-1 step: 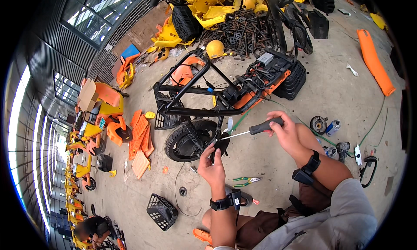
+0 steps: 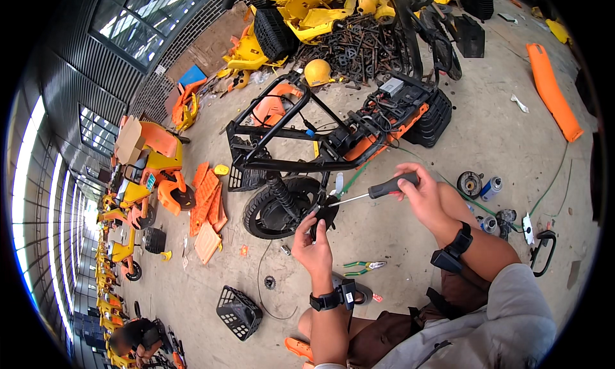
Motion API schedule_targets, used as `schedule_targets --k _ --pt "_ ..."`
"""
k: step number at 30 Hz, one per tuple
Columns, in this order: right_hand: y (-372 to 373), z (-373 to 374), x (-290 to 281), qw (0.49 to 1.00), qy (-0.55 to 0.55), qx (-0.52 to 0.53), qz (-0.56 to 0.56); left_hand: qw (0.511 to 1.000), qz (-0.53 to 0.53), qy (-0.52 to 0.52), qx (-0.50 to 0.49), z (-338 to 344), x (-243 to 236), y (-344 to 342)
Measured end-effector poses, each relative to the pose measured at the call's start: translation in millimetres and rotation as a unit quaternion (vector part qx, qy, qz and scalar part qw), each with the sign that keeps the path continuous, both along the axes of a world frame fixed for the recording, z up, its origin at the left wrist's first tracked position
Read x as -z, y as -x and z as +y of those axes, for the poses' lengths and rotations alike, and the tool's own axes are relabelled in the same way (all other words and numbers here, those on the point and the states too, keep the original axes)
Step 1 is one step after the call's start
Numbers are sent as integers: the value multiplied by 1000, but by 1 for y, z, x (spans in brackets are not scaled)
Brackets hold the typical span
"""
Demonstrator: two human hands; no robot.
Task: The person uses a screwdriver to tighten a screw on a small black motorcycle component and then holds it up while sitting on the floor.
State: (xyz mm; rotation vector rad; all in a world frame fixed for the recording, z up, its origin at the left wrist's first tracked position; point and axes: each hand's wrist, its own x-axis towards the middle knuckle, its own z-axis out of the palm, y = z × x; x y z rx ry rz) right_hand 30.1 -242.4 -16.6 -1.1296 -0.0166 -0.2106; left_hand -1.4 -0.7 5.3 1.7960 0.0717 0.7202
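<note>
My right hand (image 2: 419, 193) is wrapped round the dark handle of a screwdriver (image 2: 386, 187). Its metal shaft points left and slightly down, with the tip at dark parts beside the wheel (image 2: 251, 218) of a stripped scooter frame (image 2: 275, 159). Close to that tip, the thumb and fingers of my left hand (image 2: 312, 248) are bent round a small dark part at the wheel's right side. What exactly they grip is partly hidden. A shock absorber (image 2: 282, 197) rises from the wheel to the black frame.
Green-handled pliers (image 2: 364, 265) lie on the floor near my foot. A black basket (image 2: 239, 312) stands lower left, below a loose gear (image 2: 270, 282). Spray cans (image 2: 491, 188) and a round hub part (image 2: 469, 184) are at right. Yellow panels (image 2: 314, 23) are heaped behind; another person (image 2: 138, 337) crouches lower left.
</note>
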Motion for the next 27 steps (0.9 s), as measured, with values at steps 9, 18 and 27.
schedule_targets --k 9,18,27 --pt "-2 1 0 999 50 10 15 972 -81 -221 20 -28 -8 12" --pt "6 11 9 983 143 -110 32 945 -148 -267 117 -53 -6 19" --pt "8 12 0 967 213 -137 9 932 -178 -286 135 -58 -6 21"
